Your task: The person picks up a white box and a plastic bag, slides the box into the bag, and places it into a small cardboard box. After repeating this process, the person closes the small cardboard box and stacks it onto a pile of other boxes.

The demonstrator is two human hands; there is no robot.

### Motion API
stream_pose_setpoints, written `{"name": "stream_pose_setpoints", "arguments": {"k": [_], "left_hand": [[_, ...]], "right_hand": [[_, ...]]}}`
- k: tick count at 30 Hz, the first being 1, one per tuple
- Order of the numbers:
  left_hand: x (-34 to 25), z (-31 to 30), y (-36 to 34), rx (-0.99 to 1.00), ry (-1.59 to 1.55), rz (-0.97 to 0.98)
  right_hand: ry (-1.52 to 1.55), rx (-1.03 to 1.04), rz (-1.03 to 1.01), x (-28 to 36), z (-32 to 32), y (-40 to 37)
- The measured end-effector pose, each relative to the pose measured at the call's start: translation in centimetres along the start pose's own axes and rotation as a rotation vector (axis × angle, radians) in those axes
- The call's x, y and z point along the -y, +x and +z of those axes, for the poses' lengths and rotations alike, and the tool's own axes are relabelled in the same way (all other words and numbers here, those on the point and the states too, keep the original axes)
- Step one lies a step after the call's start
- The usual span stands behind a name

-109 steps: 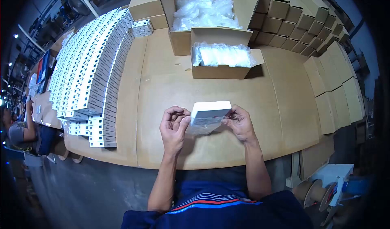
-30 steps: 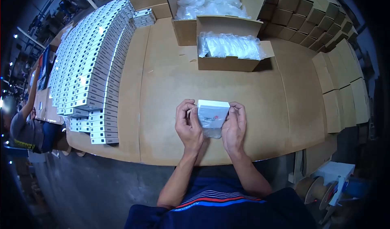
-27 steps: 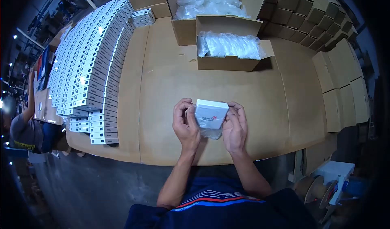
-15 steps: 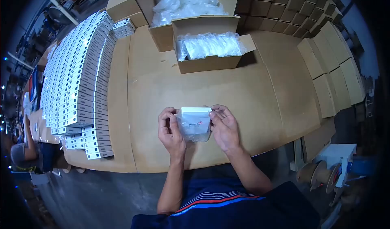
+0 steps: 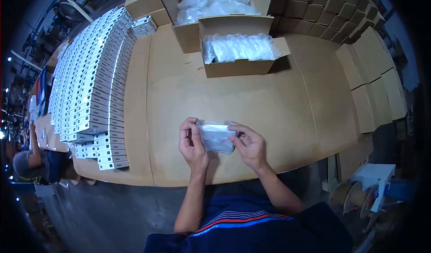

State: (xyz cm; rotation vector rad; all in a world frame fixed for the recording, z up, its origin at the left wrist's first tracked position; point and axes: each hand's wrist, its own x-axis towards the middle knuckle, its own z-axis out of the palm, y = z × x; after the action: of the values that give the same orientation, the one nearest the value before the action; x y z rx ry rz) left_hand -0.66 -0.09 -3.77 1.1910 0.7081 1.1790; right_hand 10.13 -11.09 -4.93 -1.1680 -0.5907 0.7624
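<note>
Between my two hands is a small white box in a clear plastic bag point(image 5: 216, 138), above the front part of the table. My left hand point(image 5: 193, 146) grips its left edge, thumb in front and fingers behind. On the other side my right hand point(image 5: 249, 148) pinches the upper right part of the bag. Plastic now lies over the box's top edge. The faint print on the front is blurred.
An open carton point(image 5: 240, 69) of plastic-wrapped packs stands at the back, before a larger carton of clear bags point(image 5: 215, 1). Stacked white boxes point(image 5: 92, 87) line the left side. Brown cartons point(image 5: 314, 10) fill the back right. Another person point(image 5: 33, 161) is at far left.
The white box's bare top edge has become covered by the bag. My right fingers have moved across the bag's upper right. The whole view has shifted slightly.
</note>
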Motion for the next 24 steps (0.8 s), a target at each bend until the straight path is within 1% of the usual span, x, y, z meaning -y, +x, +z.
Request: {"name": "stream_pose_setpoints", "arguments": {"k": [1, 2, 4, 5, 8, 9, 12, 13, 16, 17, 20, 21, 24], "left_hand": [[0.1, -0.2, 0.0, 0.005, 0.016, -0.002], [0.1, -0.3, 0.1, 0.013, 0.030, -0.003], [-0.3, 0.0, 0.0, 0.062, -0.053, -0.004], [-0.6, 0.1, 0.0, 0.087, -0.093, -0.004], [-2.5, 0.2, -0.1, 0.168, -0.073, 0.106], [-2.7, 0.2, -0.1, 0.169, -0.096, 0.096], [-3.2, 0.9, 0.2, 0.152, -0.159, 0.173], [-3.1, 0.7, 0.2, 0.182, -0.151, 0.163], [-3.5, 2.7, 0.3, 0.134, -0.070, 0.198], [-3.3, 2.6, 0.3, 0.177, -0.107, 0.147], [-1.0, 0.0, 0.1, 0.415, 0.101, -0.096], [-2.6, 1.0, -0.1, 0.389, 0.069, -0.147], [-2.8, 0.7, 0.0, 0.405, 0.088, -0.391]], "right_hand": [[-0.043, -0.035, 0.038, 0.4, -0.3, 0.1], [-0.081, -0.013, 0.058, 0.9, -0.4, 0.3], [-0.158, 0.027, 0.093, 2.2, -0.5, 0.7], [-0.165, 0.002, 0.077, 3.1, -0.2, 0.8], [-0.395, 0.121, -0.275, 5.1, -0.6, 1.6], [-0.367, 0.081, -0.260, 4.8, -0.5, 1.8], [-0.049, -0.032, -0.138, 5.6, 0.1, 2.1], [0.025, -0.098, -0.152, 4.6, 0.3, 2.4], [0.131, -0.288, -0.185, 4.0, 1.9, 2.8], [0.085, -0.337, -0.224, 4.2, 2.3, 3.0], [0.059, -0.348, -0.219, 4.6, 2.6, 2.8], [0.039, -0.362, -0.225, 4.4, 2.5, 2.8], [0.014, -0.387, -0.228, 4.1, 2.4, 2.7]]}}
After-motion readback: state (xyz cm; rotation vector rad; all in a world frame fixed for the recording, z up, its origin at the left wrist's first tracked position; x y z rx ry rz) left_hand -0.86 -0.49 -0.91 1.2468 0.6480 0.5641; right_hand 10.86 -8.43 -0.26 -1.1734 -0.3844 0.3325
